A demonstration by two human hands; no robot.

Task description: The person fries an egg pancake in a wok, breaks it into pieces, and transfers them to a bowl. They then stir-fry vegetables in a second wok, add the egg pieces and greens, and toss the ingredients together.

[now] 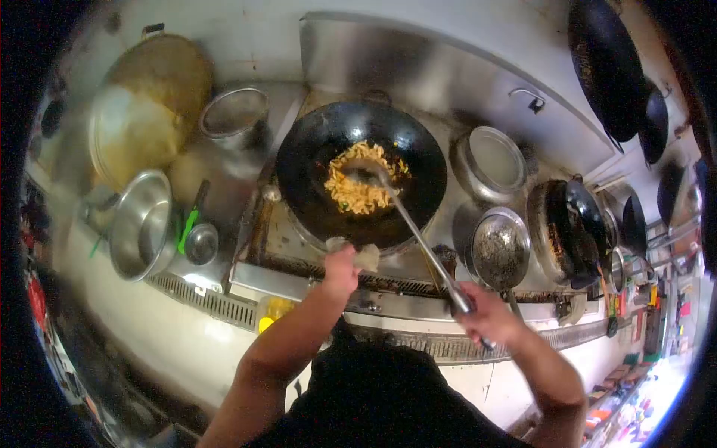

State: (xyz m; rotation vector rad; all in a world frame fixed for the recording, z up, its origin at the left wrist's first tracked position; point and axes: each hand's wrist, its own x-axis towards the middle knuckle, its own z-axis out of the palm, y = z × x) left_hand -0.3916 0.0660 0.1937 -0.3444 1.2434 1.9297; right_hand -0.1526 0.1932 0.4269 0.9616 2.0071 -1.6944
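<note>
So the wok (361,173) sat on the burner with a pile of yellow noodles (364,178) right in the middle. The left hand (341,270) was clamped on the wok's near rim through a folded cloth (364,254), and the right hand (487,315) was closed around the end of a long ladle (418,237) whose bowl was down in the noodles.

Stuff that looked risky to me: that cloth was small and bunched, so if it slipped the fingers would land on hot metal. The grip was on one edge only, so a hard toss could tip the wok and dump noodles onto the stove (299,257). The ladle was held way out at the tail, meaning less control, and a scoop could fling food over the far rim. A lidded pot (491,163) and a strainer (500,247) sat just to the right, close enough for a wide swing to clip them.
</note>
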